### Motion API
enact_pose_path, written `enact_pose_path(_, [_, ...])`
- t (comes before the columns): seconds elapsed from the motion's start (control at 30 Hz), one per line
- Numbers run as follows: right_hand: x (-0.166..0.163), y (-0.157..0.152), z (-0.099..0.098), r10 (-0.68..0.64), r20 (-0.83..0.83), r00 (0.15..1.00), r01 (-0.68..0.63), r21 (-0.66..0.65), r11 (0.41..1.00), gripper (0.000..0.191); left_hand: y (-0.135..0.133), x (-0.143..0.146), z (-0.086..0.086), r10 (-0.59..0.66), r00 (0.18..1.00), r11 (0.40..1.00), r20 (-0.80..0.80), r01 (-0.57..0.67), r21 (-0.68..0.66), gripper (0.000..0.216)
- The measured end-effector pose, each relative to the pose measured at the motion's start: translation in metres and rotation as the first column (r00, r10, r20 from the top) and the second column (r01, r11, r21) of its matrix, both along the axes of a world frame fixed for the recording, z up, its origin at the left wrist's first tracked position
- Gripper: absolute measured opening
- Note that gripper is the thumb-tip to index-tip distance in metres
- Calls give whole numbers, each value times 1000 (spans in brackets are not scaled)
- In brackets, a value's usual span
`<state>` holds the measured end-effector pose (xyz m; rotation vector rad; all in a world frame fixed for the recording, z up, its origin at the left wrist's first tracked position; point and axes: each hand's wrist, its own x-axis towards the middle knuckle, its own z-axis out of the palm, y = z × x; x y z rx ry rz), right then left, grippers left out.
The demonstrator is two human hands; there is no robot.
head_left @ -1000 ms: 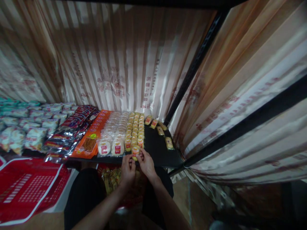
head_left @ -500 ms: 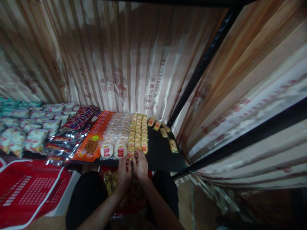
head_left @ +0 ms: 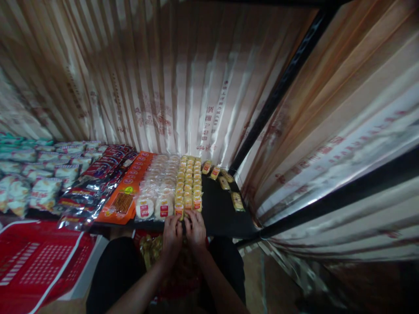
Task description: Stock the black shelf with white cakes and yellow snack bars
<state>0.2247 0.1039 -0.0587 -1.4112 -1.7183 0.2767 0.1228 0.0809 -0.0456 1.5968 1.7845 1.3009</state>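
My left hand (head_left: 172,233) and my right hand (head_left: 196,229) are side by side at the front edge of a black shelf (head_left: 218,208). Their fingertips press together on the front packets of the rows of small yellow snack packets (head_left: 189,183). Both hands have curled, pinching fingers; what exactly they pinch is too small to make out. Left of the yellow rows lie rows of round white cakes with red labels (head_left: 157,192).
Orange packets (head_left: 128,192), dark foil packets (head_left: 98,174) and pale bags (head_left: 36,174) fill the shelf to the left. A few loose yellow packets (head_left: 229,187) lie at the right. A red basket (head_left: 36,261) sits lower left. Plastic curtain (head_left: 183,87) hangs behind.
The small yellow packet held a second ago has gone down to the front of the yellow rows. Both hands dropped slightly toward the shelf edge and drew closer together.
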Motion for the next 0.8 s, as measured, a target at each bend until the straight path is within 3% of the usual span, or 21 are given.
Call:
enact_pose_path(0.27, [4, 0, 0, 61, -56, 997, -59, 38, 998, 28, 5, 0, -4, -20, 999, 1000, -29, 21, 16, 29])
enact_pose_path(0.43, [6, -23, 17, 62, -154, 986, -63, 1, 998, 28, -25, 2, -2, -110, 994, 994, 29, 110, 0, 28])
enact_pose_path(0.57, [8, -54, 12, 74, -156, 985, -92, -110, 990, 27, -56, 2, -13, -223, 968, 962, 112, 237, -133, 25])
enact_pose_path(0.67, [11, -72, -11, 133, -77, 988, -148, -244, 958, 27, -67, -3, -37, -217, 958, 910, 188, 268, -318, 24])
enact_pose_path(0.77, [14, -79, -41, 150, 87, 985, -91, -477, 874, 26, -69, -8, -63, -146, 951, 745, 272, 286, -602, 22])
enact_pose_path(0.8, [14, -79, -51, 186, 129, 974, -87, -544, 835, 23, -68, -10, -71, -130, 949, 710, 288, 292, -641, 20])
